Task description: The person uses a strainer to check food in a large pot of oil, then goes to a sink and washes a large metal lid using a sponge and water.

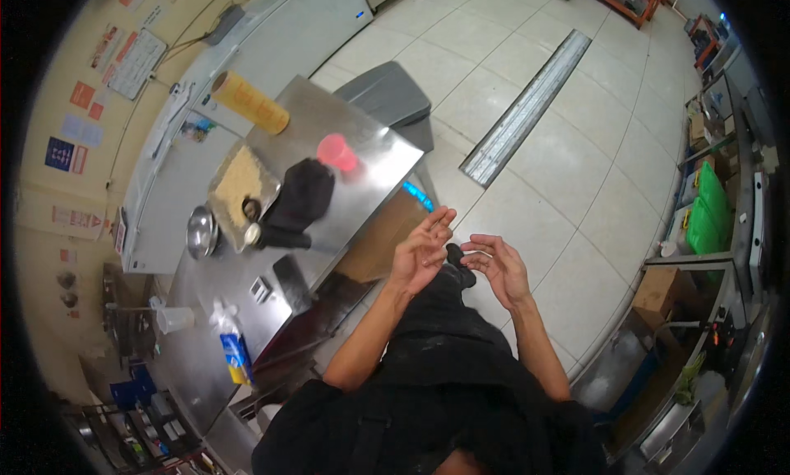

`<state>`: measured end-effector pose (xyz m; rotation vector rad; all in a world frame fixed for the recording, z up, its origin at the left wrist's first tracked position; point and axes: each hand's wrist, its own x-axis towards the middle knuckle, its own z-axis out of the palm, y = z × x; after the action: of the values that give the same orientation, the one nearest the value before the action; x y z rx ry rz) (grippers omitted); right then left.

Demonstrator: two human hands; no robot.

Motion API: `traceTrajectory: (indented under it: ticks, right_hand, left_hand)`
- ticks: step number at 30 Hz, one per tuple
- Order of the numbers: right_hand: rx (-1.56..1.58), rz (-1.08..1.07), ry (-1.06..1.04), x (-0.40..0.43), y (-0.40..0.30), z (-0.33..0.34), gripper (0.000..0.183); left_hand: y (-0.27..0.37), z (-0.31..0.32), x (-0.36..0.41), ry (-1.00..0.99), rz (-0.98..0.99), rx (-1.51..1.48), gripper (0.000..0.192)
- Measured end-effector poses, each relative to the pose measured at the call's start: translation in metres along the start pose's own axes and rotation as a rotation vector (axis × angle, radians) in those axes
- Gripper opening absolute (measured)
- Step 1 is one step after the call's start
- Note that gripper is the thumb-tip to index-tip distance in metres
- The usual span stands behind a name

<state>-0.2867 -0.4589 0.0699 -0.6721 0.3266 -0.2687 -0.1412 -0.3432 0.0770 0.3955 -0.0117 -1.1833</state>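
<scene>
My left hand [423, 251] is raised in front of my body, palm up, fingers partly curled and holding nothing. Facing it is my right hand [498, 268], also bare, with its fingers apart. A gap separates the two hands. To the left stands a stainless steel table [364, 157]. On it lie a roll of yellow film [250, 103], a pink cup [337, 153], a tray of pale crumbs or grated food [237, 188], a metal bowl [202, 232], a black cloth item [302, 194] and a blue and yellow packet [236, 354].
Past the table's far corner stands a grey lidded bin [389, 95]. A metal drain cover [528, 107] crosses the tiled floor [574, 166]. White chest freezers [290, 49] line the left wall. Shelving on the right holds a green plastic item [706, 212] and a cardboard box [660, 290].
</scene>
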Motion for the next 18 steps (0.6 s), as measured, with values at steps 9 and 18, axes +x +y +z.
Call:
traceTrajectory:
  ticks: [9, 18]
  right_hand:
    - [-1.030, 0.154, 0.751, 0.054, -0.002, -0.312, 0.022]
    - [-0.829, 0.802, 0.814, 0.037, -0.055, -0.466, 0.017]
  left_hand:
    - [-0.025, -0.015, 0.224, -0.001, -0.037, 0.176, 0.031]
    - [-0.007, 0.014, 0.454, -0.192, 0.218, 0.823, 0.022]
